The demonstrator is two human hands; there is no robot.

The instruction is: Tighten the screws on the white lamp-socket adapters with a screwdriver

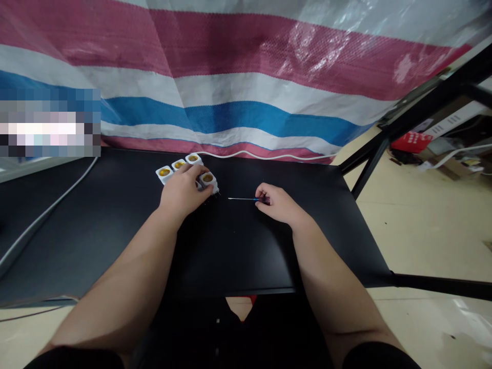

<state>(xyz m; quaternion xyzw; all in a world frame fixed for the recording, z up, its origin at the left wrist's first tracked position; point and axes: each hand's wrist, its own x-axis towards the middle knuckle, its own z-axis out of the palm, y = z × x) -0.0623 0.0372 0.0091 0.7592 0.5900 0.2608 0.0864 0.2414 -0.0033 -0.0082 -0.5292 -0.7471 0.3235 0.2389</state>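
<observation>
Head view: the left hand [184, 189] is curled over a white lamp socket [208, 180] with a yellow centre, gripping it on the black table [238, 256]. Three more sockets [178, 164] sit in a row just behind it (the nearest tucked beside the hand). The right hand [273, 201] pinches a small blue screwdriver [242, 199], its thin shaft pointing left, tip near the held socket. A white cable [265, 155] runs along the table's back edge, before a striped tarp [246, 87].
</observation>
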